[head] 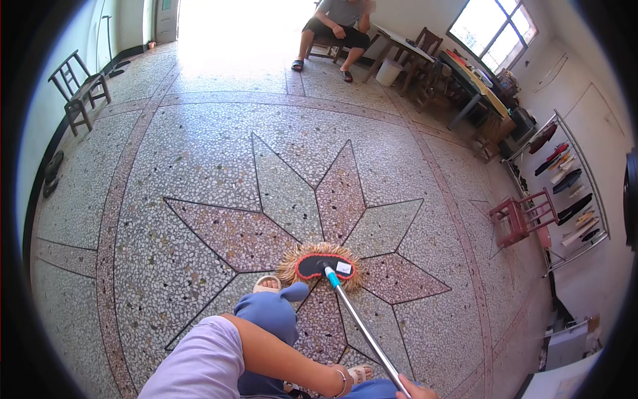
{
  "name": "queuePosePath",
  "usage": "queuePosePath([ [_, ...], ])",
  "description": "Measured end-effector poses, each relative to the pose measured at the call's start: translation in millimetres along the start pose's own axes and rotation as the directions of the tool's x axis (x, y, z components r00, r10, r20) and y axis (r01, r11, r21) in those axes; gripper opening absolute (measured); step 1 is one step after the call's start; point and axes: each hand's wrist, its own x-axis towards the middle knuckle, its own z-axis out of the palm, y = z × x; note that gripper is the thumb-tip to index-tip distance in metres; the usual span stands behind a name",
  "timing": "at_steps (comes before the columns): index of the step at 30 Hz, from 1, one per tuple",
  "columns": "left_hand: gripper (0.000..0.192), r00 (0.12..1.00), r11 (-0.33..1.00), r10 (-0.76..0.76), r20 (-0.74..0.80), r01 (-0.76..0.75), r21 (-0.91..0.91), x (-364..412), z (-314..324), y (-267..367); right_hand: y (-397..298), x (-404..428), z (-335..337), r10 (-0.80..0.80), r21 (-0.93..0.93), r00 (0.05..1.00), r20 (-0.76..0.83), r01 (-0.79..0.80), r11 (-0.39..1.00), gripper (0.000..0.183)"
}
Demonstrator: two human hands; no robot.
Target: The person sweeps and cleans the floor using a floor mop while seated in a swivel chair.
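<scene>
A flat mop with a beige fringe (290, 259) and a dark, red-edged top lies on the terrazzo floor in front of me. Its silver pole (366, 326), with a turquoise collar near the head, slants down to the lower right. My right hand (417, 390) grips this pole at the bottom edge; only part of the hand shows. From the lower left my left forearm (289, 351) reaches across, with a bracelet at the wrist. The left hand itself is out of view. Beside the mop head is my sandalled foot (268, 284).
A person (341, 25) sits on a chair at the back. Tables (406, 46), a white bin (389, 72) and wooden chairs line the right rear. A red chair (523, 217) stands by a rack (583, 164). At left are a dark chair (82, 92) and shoes (52, 174).
</scene>
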Motion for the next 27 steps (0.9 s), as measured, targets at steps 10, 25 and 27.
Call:
queuePosePath([
  [10,0.052,0.990,0.987,-0.097,0.103,0.109,-0.117,-7.5,-49.6,-16.6,-53.6,221.9,70.9,-0.366,-0.206,0.922,-0.126,0.336,0.919,0.043],
  [25,0.043,0.936,0.948,-0.282,0.208,0.305,-0.089,-11.2,-106.4,-20.0,-25.6,289.0,69.8,-0.289,-0.276,0.951,-0.111,0.250,0.928,0.042],
  [27,0.032,0.968,0.969,-0.220,0.123,0.232,-0.088,-18.1,-107.5,-3.9,21.7,243.0,58.1,-0.210,-0.307,0.971,-0.112,0.167,0.937,0.042],
])
